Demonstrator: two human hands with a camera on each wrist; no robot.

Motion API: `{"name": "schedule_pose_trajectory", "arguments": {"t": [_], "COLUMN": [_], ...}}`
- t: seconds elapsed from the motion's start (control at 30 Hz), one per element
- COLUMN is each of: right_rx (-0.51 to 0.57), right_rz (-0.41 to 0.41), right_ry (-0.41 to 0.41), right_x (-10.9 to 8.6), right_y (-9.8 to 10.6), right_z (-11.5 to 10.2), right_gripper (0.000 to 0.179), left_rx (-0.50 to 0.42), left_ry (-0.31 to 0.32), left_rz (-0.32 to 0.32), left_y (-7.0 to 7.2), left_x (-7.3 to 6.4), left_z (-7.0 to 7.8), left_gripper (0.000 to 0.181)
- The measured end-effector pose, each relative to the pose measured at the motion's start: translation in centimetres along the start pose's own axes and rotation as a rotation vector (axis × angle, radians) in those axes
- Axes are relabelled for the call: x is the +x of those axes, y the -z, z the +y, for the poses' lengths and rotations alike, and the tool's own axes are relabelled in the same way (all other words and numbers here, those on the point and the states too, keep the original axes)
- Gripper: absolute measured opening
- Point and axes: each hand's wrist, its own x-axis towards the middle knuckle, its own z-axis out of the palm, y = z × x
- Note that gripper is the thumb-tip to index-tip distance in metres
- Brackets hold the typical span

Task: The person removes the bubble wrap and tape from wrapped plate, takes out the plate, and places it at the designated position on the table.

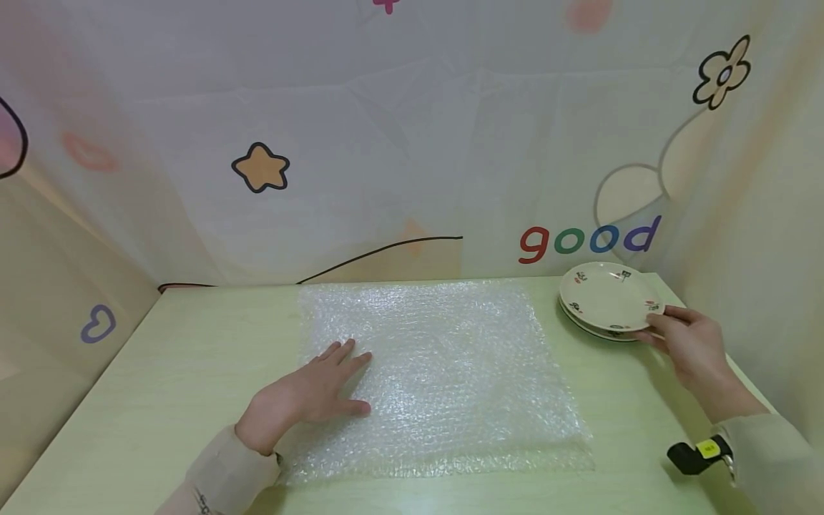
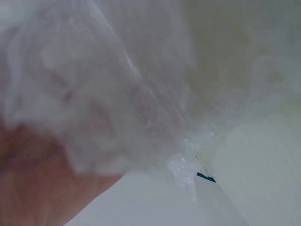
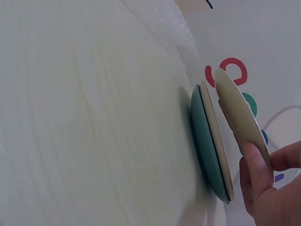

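A cream plate [image 1: 611,295] with small flower prints is pinched at its right rim by my right hand [image 1: 698,350]. In the right wrist view that plate [image 3: 240,113] is tilted and raised apart from a stack of plates [image 3: 209,143], whose lowest one has a teal underside. My left hand [image 1: 309,397] rests with spread, fairly straight fingers on the left part of a sheet of bubble wrap [image 1: 450,372]. Blurred bubble wrap [image 2: 117,94] fills much of the left wrist view and hides most of the left hand [image 2: 42,188].
The bubble wrap lies flat across the middle of a pale green table [image 1: 174,372]. Behind the table hangs a printed curtain [image 1: 386,164], which also runs along both sides. A black device with a yellow label [image 1: 708,449] is at the right wrist.
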Motion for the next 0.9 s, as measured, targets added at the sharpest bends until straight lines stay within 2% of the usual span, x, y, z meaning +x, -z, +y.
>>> {"name": "schedule_pose_trajectory", "arguments": {"t": [0.13, 0.33, 0.63, 0.8, 0.9], "right_rx": [0.03, -0.015, -0.025, -0.019, -0.004], "right_rz": [0.023, 0.047, 0.048, 0.042, 0.031], "right_ry": [-0.003, -0.023, -0.022, -0.024, -0.021], "right_x": [0.0, 0.0, 0.2, 0.5, 0.6], "right_y": [0.4, 0.6, 0.8, 1.1, 1.4], "right_z": [0.1, 0.2, 0.5, 0.7, 0.7], "right_gripper": [0.034, 0.069, 0.052, 0.027, 0.023], "left_rx": [0.0, -0.004, -0.012, -0.002, -0.003], "left_ry": [0.004, 0.004, 0.008, 0.004, 0.005], "left_rz": [-0.005, -0.01, -0.007, -0.006, -0.009], "left_y": [0.0, 0.1, 0.1, 0.0, 0.0], "left_x": [0.0, 0.0, 0.0, 0.1, 0.1], "left_z": [0.0, 0.0, 0.1, 0.0, 0.0], "left_gripper": [0.082, 0.082, 0.082, 0.083, 0.083]}}
